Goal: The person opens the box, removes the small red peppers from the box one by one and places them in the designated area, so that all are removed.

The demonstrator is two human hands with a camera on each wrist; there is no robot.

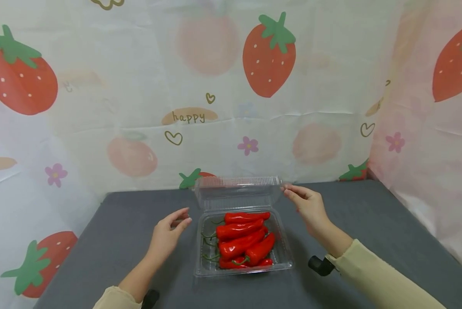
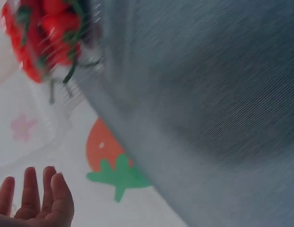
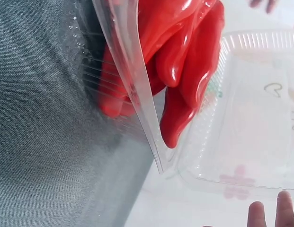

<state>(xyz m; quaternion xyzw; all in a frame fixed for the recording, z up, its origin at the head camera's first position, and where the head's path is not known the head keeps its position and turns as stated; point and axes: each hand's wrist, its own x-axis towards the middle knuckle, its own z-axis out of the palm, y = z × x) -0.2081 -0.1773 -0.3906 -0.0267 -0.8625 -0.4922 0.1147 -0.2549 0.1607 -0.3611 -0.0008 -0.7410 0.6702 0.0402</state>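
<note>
A clear plastic clamshell box (image 1: 283,249) stands on the table with its hinged lid (image 1: 238,199) raised at the back. Several glossy red peppers (image 1: 240,231) with green stems lie in its base. My right hand (image 1: 310,208) is at the lid's right edge; in the right wrist view its straight fingertips (image 3: 284,203) reach that edge. To the left of the box hovers my left hand (image 1: 165,236), apart from it, fingers loosely bent and holding nothing. The left wrist view shows those fingers (image 2: 61,198) spread below the peppers (image 2: 57,28).
A dark grey cloth covers the table (image 1: 130,223). Behind it hangs a pale curtain (image 1: 223,159) printed with strawberries, hearts and flowers, which continues along both sides. Black wrist mounts (image 1: 321,265) sit at the cream sleeves (image 1: 374,274).
</note>
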